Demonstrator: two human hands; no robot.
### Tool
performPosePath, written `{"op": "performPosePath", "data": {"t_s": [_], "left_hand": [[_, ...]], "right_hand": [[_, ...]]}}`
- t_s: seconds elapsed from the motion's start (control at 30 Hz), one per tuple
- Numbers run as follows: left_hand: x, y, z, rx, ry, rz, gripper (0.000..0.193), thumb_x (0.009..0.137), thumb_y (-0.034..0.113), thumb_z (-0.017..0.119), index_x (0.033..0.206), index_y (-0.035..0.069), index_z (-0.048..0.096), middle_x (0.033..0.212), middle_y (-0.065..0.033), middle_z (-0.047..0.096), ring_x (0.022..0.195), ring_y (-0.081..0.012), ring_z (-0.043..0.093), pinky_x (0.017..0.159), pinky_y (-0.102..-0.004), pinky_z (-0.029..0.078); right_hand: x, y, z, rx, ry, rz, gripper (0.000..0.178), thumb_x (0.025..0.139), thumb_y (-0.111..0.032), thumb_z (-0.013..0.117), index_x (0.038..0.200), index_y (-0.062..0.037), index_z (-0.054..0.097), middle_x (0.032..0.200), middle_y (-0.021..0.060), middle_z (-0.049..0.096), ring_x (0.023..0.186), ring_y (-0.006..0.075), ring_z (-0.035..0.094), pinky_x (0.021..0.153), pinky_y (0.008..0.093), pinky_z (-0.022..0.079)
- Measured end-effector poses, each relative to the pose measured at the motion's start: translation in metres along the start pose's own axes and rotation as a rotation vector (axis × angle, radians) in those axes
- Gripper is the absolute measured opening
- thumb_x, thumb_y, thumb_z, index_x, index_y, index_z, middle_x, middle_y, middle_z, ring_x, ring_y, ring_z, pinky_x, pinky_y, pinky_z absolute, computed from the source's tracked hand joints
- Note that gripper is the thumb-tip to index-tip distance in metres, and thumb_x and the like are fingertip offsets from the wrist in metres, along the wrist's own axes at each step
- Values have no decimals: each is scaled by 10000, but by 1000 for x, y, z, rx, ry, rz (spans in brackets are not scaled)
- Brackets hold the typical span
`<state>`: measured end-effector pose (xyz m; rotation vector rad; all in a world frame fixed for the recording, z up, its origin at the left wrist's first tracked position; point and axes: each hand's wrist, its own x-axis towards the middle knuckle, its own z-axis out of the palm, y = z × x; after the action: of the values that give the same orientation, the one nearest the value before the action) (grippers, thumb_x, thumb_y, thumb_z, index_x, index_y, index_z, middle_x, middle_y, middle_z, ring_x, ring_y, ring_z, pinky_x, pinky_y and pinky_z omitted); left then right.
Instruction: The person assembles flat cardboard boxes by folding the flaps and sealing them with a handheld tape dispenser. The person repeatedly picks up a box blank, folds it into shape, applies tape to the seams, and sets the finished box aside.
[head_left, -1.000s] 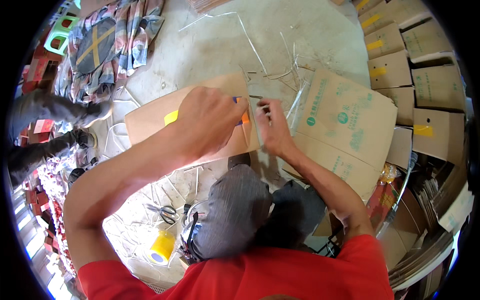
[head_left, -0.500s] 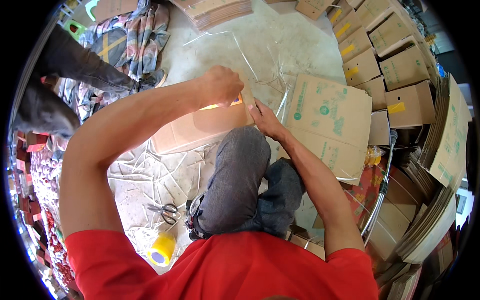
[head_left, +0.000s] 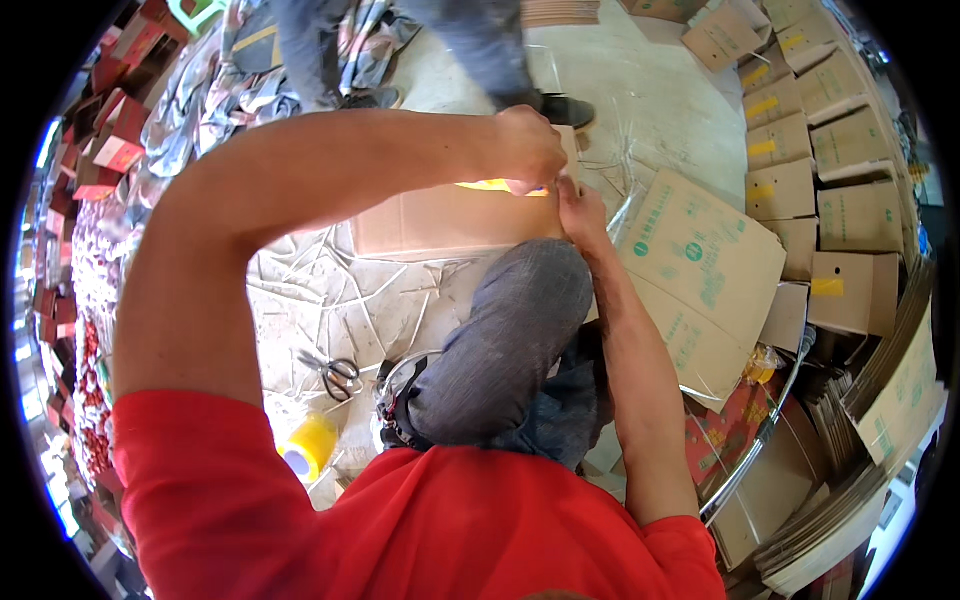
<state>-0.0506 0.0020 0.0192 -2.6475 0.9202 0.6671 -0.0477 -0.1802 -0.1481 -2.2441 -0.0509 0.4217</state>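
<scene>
A brown cardboard box (head_left: 430,225) lies on the floor in front of my bent knee. Over its right part is my left hand (head_left: 530,150), closed like a fist, its fingers turned away from view. Just below that hand, a strip of yellow tape (head_left: 490,184) shows on the box top, partly covered by my wrist. At the box's right end my right hand (head_left: 583,213) is closed, thumb up, close beside the left. What either hand grips is hidden.
Black-handled scissors (head_left: 333,375) and a yellow tape roll (head_left: 310,445) lie left of my knee among white straps (head_left: 335,285). A flattened carton (head_left: 700,255) is at right, before stacked boxes (head_left: 780,190). Another person's legs (head_left: 475,50) stand beyond the box.
My right hand has closed and come nearer the left at the box's end. The view has shifted left. The other person has walked rightward, behind the box.
</scene>
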Motion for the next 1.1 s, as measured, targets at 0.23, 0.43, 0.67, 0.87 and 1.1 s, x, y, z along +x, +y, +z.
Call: {"op": "performPosePath", "data": {"t_s": [0.23, 0.43, 0.67, 0.87, 1.1], "left_hand": [[-141, -59, 86, -27, -165, -201, 254, 930, 282, 657, 1174, 304, 724, 991, -71, 769, 995, -307, 734, 764, -464, 563], [-220, -94, 121, -252, -104, -190, 695, 773, 275, 876, 1418, 278, 616, 1006, -116, 742, 952, -368, 716, 848, -493, 546], [-259, -62, 219, -499, 361, -282, 843, 859, 232, 807, 1588, 389, 413, 974, -159, 622, 853, -421, 673, 754, -519, 535], [-198, -26, 205, -633, 719, -277, 784, 949, 376, 716, 1634, 344, 336, 922, -166, 563, 780, -425, 621, 751, -533, 505], [-200, -44, 241, -694, 725, -240, 775, 957, 408, 717, 1634, 332, 347, 925, -152, 540, 789, -412, 608, 746, -513, 499]], "right_hand": [[-7, -10, -1, 159, -28, 15, 724, 979, -636, 577, 1021, 72, 724, 1028, 283, 736, 986, 412, 703, 892, 469, 519], [-5, -12, -1, 126, -62, -34, 743, 992, -632, 562, 1089, 88, 716, 1045, 293, 728, 1014, 419, 700, 882, 454, 520], [5, -12, -6, 191, -134, 31, 789, 1012, -634, 533, 1278, 99, 658, 1211, 269, 704, 1130, 357, 665, 955, 439, 489], [35, 39, -76, 285, -169, 148, 778, 1054, -618, 478, 1390, 72, 607, 1299, 214, 670, 1167, 301, 620, 998, 400, 472], [22, 0, -62, 194, -188, 165, 662, 1092, -533, 464, 1284, 71, 656, 1166, 148, 700, 1029, 204, 625, 898, 362, 500]]}}
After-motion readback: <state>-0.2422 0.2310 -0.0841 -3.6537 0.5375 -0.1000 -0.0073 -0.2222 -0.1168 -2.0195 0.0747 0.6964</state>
